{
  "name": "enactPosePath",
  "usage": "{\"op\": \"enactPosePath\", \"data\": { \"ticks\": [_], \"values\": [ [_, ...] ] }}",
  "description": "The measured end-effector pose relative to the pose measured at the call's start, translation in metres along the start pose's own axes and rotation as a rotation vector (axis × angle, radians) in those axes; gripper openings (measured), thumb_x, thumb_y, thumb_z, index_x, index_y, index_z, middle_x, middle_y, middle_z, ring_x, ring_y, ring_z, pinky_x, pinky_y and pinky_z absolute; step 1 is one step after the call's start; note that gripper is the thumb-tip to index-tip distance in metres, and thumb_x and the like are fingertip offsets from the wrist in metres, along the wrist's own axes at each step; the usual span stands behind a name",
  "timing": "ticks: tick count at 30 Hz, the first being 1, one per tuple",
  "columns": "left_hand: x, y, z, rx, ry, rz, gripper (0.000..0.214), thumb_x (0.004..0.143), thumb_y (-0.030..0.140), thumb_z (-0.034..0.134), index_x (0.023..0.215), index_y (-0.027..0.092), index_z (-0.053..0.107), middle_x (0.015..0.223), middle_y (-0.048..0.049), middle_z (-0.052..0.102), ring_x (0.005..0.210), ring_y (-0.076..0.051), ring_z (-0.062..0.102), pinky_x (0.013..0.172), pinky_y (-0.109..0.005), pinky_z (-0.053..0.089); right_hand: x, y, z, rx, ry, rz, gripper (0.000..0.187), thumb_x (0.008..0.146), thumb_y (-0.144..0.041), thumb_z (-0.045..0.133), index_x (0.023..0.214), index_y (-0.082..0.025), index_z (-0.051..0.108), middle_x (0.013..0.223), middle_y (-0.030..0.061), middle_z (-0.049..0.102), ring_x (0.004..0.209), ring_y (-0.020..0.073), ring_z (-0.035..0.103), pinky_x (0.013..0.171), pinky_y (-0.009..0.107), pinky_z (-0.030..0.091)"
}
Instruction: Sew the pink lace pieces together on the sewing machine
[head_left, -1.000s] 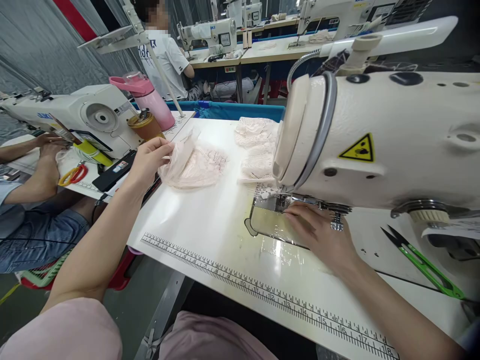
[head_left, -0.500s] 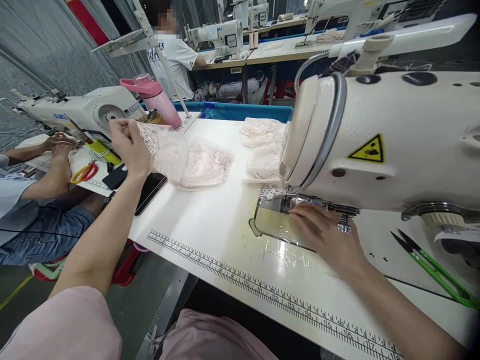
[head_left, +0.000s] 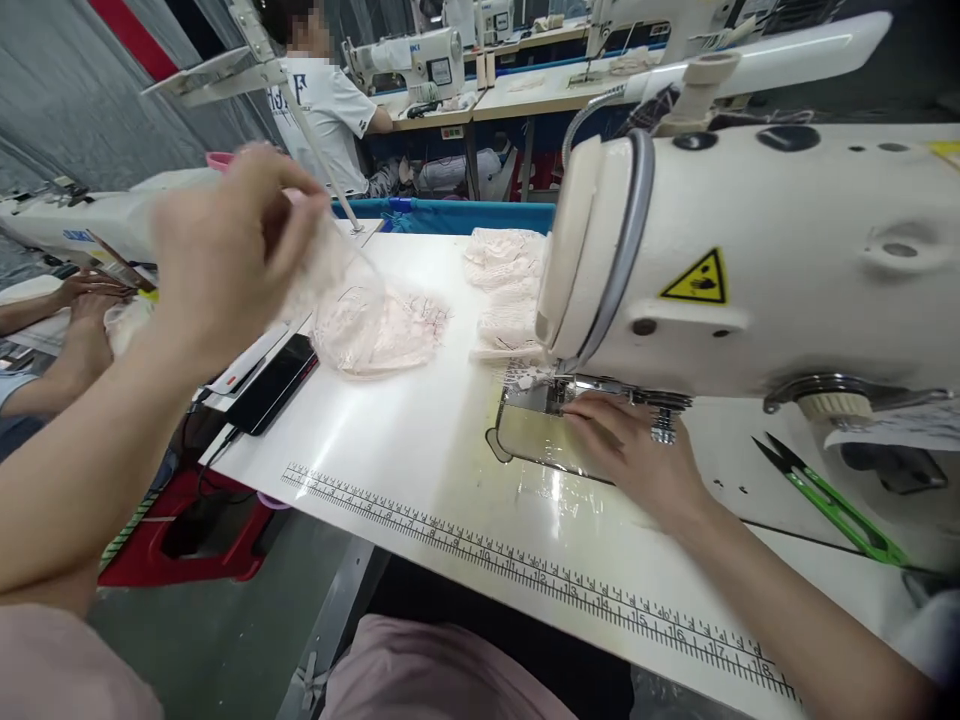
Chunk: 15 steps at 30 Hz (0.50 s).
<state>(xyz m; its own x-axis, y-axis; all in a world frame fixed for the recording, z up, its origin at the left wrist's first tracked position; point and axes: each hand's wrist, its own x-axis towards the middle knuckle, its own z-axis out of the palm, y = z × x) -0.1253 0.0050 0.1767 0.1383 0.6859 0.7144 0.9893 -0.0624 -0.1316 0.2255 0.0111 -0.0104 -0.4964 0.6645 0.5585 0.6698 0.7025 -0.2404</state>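
Note:
My left hand (head_left: 232,250), blurred, is raised over the left part of the table. Its closed fingers pinch one end of a sheer pale pink lace fabric (head_left: 382,330), whose other end lies bunched on the white tabletop. My right hand (head_left: 649,450) lies low beside the needle area of the sewing machine (head_left: 772,270). Its thumb and fingers are drawn together at the presser foot (head_left: 559,392); what they grip is hidden. Another piece of pale lace (head_left: 510,290) lies behind the needle, with a small edge of it on the metal plate.
Green-handled thread snips (head_left: 844,510) lie right of my right hand. A black phone (head_left: 274,385) with a cable rests at the table's left edge. A printed ruler (head_left: 525,570) runs along the front. A co-worker's hands (head_left: 94,295) are at the far left; another person (head_left: 322,110) sits ahead.
My left hand has moved up and nearer the camera, lifting the lace end. The view has shifted slightly right. My right hand stays by the presser foot.

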Motion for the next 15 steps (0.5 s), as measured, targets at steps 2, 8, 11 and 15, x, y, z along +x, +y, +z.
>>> {"op": "enactPosePath", "data": {
  "ticks": [2,8,11,15],
  "values": [
    [-0.014,0.032,-0.013,-0.183,-0.149,0.082,0.021,0.094,0.035,0.054,0.101,0.021,0.068,0.063,0.0049,0.058,0.055,-0.009,0.049,0.058,-0.022,0.035,0.001,0.0,0.001,-0.01,0.005,0.017,0.021,0.097,-0.031,0.048,0.103,-0.028,0.068,0.097,0.0,0.074,0.076,0.0159,0.066,0.085,0.036,0.044],
    [-0.039,0.105,0.013,-0.772,-0.702,-0.123,0.022,0.093,0.04,0.053,0.098,0.025,0.068,0.041,0.0085,0.035,0.037,-0.01,0.031,0.039,-0.024,0.021,0.005,-0.002,0.0,0.084,-0.015,0.108,0.02,0.095,-0.03,0.052,0.097,-0.026,0.071,0.095,-0.0005,0.076,0.083,0.0182,0.07,0.09,0.039,0.046],
    [-0.051,0.122,0.056,-0.848,-0.952,-0.109,0.031,0.095,0.045,0.046,0.096,0.024,0.068,0.046,0.005,0.045,0.039,-0.011,0.037,0.041,-0.026,0.026,0.006,-0.002,-0.002,0.095,-0.039,0.177,0.022,0.096,-0.028,0.05,0.101,-0.027,0.071,0.098,-0.001,0.076,0.081,0.0187,0.069,0.092,0.042,0.047],
    [-0.065,0.131,0.089,-0.685,-0.983,-0.049,0.04,0.093,0.056,0.043,0.084,0.024,0.066,0.055,0.0008,0.058,0.044,-0.014,0.047,0.044,-0.027,0.029,0.005,-0.001,-0.002,0.102,-0.03,0.232,0.025,0.097,-0.03,0.048,0.108,-0.027,0.07,0.102,0.0006,0.075,0.096,0.0214,0.067,0.094,0.044,0.047]
  ]
}}
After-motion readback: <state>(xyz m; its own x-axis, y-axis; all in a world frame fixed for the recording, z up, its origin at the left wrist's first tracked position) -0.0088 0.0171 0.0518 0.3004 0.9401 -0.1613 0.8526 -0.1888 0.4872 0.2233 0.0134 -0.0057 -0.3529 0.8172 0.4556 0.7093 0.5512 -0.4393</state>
